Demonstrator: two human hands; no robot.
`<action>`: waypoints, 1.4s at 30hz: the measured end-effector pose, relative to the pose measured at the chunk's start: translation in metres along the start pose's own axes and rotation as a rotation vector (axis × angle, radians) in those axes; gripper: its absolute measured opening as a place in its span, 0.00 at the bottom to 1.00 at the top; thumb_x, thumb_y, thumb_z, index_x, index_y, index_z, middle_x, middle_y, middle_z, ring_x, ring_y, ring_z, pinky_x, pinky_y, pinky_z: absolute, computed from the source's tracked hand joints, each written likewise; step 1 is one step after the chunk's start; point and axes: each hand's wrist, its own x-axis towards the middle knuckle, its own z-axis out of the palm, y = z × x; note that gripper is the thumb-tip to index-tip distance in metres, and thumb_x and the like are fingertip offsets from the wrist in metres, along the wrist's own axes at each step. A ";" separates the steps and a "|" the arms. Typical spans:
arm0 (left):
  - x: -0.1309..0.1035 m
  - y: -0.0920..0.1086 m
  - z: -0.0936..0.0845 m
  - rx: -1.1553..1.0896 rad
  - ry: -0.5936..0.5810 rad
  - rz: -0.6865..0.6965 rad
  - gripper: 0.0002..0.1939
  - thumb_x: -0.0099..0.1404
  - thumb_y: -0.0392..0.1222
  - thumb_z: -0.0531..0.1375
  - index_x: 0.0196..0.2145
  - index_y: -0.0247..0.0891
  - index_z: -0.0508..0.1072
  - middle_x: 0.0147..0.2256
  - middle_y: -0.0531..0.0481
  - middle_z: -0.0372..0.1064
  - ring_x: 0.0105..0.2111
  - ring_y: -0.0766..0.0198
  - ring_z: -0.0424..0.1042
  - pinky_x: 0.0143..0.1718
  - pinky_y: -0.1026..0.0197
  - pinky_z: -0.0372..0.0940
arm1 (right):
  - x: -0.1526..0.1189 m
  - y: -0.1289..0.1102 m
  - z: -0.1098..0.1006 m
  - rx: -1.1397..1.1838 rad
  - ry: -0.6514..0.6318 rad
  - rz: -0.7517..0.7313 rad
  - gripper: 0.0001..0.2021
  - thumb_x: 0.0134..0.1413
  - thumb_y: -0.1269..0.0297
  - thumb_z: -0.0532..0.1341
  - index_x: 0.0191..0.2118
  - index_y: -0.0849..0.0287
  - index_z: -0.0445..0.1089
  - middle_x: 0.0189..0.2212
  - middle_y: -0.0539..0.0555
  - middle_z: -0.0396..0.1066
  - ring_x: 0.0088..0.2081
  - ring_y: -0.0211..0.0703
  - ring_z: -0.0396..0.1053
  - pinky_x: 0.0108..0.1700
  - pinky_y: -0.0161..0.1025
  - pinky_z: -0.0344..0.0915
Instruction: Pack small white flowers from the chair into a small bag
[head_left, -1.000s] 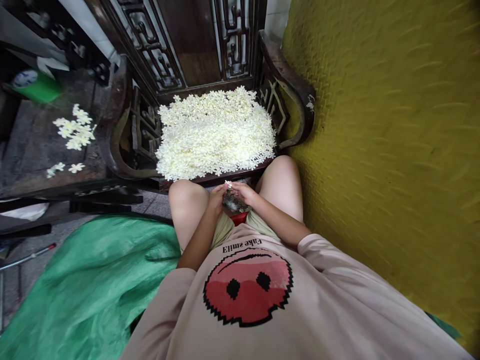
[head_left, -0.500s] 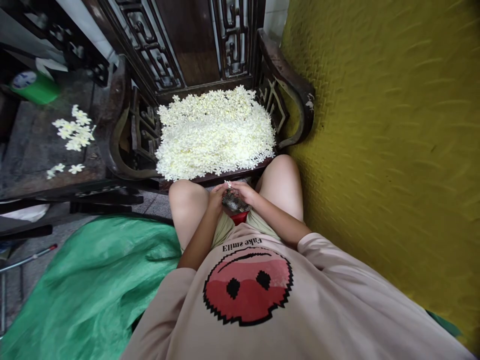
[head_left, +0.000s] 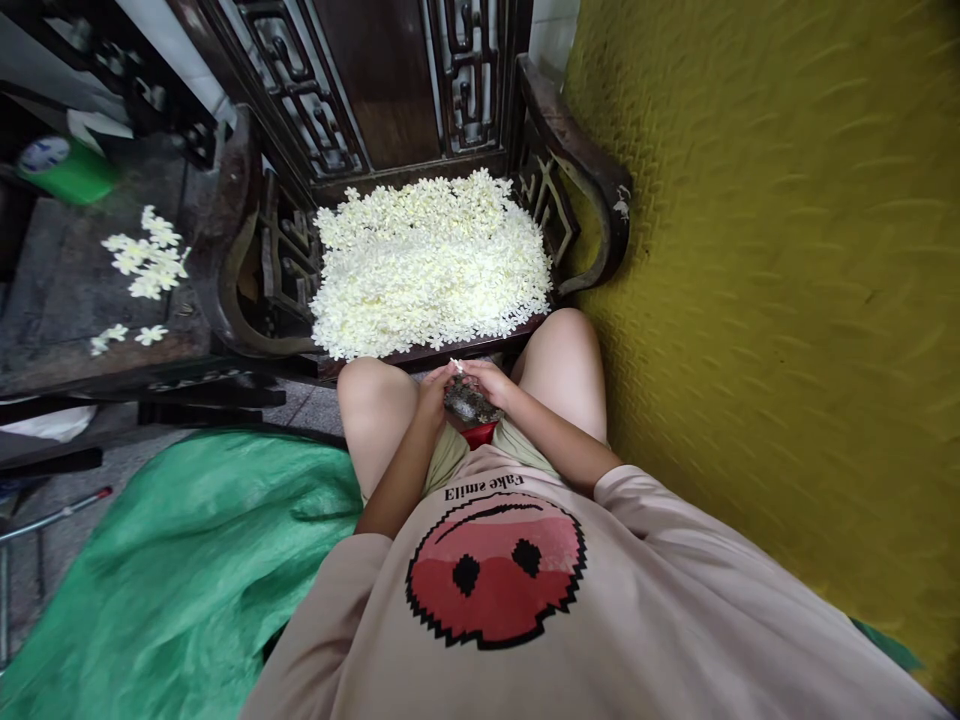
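Observation:
Between my knees, my left hand [head_left: 433, 388] and my right hand [head_left: 489, 380] meet at the fingertips. Both pinch a small white flower [head_left: 457, 367], only partly visible between the fingers. Just beyond my hands, a thick layer of white flowers [head_left: 431, 270] covers the seat of a dark carved wooden chair [head_left: 592, 160]. A shiny, dark greyish thing [head_left: 469, 402] shows below my hands; I cannot make out what it is.
On a wooden surface [head_left: 45, 290] at the left lie a small cluster of white flowers [head_left: 150, 258] and a green roll [head_left: 67, 170]. Green sheeting [head_left: 187, 560] spreads at the lower left. A yellow textured panel [head_left: 765, 280] stands close on the right.
My hands stay together between my knees. The flower at my fingertips looks slightly turned and is more covered by the fingers. The view has shifted very slightly.

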 end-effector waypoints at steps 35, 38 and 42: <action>-0.011 0.001 0.005 0.439 0.227 0.424 0.03 0.53 0.37 0.60 0.23 0.39 0.68 0.28 0.51 0.63 0.30 0.64 0.61 0.34 0.63 0.55 | -0.008 0.000 0.014 -0.369 0.037 -0.289 0.11 0.42 0.57 0.66 0.25 0.60 0.74 0.27 0.52 0.74 0.29 0.38 0.67 0.30 0.32 0.61; -0.011 -0.001 0.006 0.422 0.246 0.382 0.05 0.53 0.37 0.59 0.22 0.39 0.66 0.25 0.52 0.61 0.28 0.65 0.60 0.33 0.63 0.55 | -0.008 0.003 0.014 -0.447 0.061 -0.376 0.09 0.45 0.58 0.64 0.26 0.59 0.75 0.28 0.52 0.74 0.28 0.38 0.67 0.32 0.34 0.62; -0.009 -0.002 0.008 0.350 0.252 0.230 0.07 0.56 0.39 0.58 0.22 0.39 0.64 0.22 0.54 0.60 0.26 0.66 0.59 0.30 0.64 0.55 | -0.005 0.008 0.016 -0.427 0.104 -0.361 0.08 0.47 0.60 0.63 0.26 0.59 0.75 0.26 0.50 0.74 0.25 0.38 0.67 0.31 0.35 0.61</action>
